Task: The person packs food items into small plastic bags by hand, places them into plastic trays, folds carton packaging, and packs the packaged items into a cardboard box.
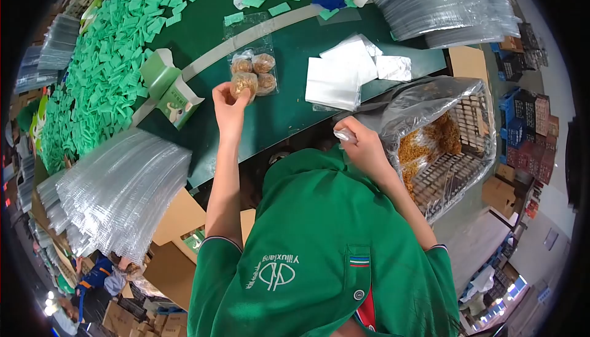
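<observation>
My left hand (231,105) pinches a round brown food ball (244,84) that looks wrapped in clear film. It is at the near left corner of a clear plastic tray (251,41), where other brown balls (264,63) sit. Whether the pinched ball rests in the tray or just above it, I cannot tell. Near the table's front edge, my right hand (367,149) is closed on a crumpled piece of clear plastic film (345,135). Beyond it lie stacks of thin, whitish square sheets (333,82) on the green table (289,113).
To the right, a plastic-lined crate (488,125) holds brown crumbly food (439,137). Many small green packets (98,73) cover the table's far left. Stacked clear trays stand at left (123,183) and upper right (442,5). Green printed cartons (175,103) stand beside a pale strip (246,37).
</observation>
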Available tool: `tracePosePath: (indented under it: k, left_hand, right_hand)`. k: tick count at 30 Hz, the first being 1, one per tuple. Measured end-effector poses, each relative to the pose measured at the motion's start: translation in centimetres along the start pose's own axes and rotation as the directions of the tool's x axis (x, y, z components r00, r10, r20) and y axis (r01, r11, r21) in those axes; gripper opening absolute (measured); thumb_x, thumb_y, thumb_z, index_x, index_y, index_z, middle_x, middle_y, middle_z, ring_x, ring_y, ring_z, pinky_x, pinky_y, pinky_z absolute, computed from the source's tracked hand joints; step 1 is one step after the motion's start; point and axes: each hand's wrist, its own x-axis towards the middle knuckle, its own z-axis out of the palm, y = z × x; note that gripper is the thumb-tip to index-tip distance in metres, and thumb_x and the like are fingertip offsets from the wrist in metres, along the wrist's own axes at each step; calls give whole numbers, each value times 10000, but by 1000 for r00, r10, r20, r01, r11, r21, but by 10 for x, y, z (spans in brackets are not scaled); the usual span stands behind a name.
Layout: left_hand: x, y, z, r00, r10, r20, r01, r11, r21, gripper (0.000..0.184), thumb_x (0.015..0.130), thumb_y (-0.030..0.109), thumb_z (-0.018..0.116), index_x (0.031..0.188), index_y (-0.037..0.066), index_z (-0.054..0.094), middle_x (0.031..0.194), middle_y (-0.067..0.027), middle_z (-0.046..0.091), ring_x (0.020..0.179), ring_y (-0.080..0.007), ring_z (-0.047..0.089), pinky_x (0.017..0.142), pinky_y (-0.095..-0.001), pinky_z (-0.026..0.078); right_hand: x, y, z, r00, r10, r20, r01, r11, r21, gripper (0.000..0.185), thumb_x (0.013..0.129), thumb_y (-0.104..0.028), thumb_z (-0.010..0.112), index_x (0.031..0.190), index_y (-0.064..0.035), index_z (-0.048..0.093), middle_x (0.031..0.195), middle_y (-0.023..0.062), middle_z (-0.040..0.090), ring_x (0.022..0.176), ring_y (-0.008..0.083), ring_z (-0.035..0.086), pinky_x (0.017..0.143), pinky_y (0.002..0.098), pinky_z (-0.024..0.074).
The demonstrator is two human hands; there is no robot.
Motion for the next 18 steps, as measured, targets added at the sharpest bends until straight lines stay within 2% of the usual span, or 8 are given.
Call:
tracePosePath:
  k: [2,3,5,6,10,13,18]
  left_hand:
    - [14,-26,0,986,165,-40,-158,978,136,388,756,113,682,1064,14,466,950,-55,525,856,-119,520,767,-271,443]
    - [17,-28,2,973,229,-19,-215,937,274,445,708,88,686,1090,22,467,959,-83,518,868,-178,542,761,-292,459]
    - [18,-32,3,922,378,88,-359,745,561,456,689,85,672,1104,51,485,968,-112,522,871,-257,551,761,-330,468]
    - [17,-32,4,927,368,74,-342,744,574,451,663,95,667,1088,77,518,1004,-120,517,904,-306,534,775,-367,467]
    - [22,-30,-2,853,474,220,-441,426,790,434,648,122,676,1059,81,542,1080,-100,489,951,-303,511,821,-377,446]
    - [21,-24,-4,885,418,206,-423,536,731,427,655,109,669,1063,76,547,1068,-101,491,967,-297,503,833,-373,442]
    - [14,-20,-19,907,351,234,-406,582,705,456,646,73,668,1086,79,548,1073,-100,477,977,-300,491,832,-368,442]
  right_hand:
    - [6,0,4,999,23,23,-22,1000,-7,191,742,-1,543,923,-61,530,802,145,597,721,328,580,627,367,452]
    - [10,-1,5,999,34,38,-34,999,-1,186,747,-7,539,925,-60,530,791,145,596,715,328,580,625,367,451]
    - [17,-3,9,996,57,65,-58,998,12,175,757,-18,533,928,-58,528,771,147,595,705,330,579,620,367,449]
    - [21,-4,10,995,62,73,-63,998,4,172,759,-22,531,927,-56,527,763,149,594,703,332,579,621,369,449]
    - [37,-6,18,992,76,99,-75,997,-13,167,761,-36,527,927,-53,526,751,157,593,705,341,583,622,377,448]
    - [51,-5,25,988,62,142,-58,998,-33,154,776,-62,523,929,-50,530,762,166,596,717,350,586,626,382,448]
    - [94,-3,39,977,53,205,-53,999,-5,154,839,-159,510,929,-38,542,781,182,599,750,365,584,652,383,446]
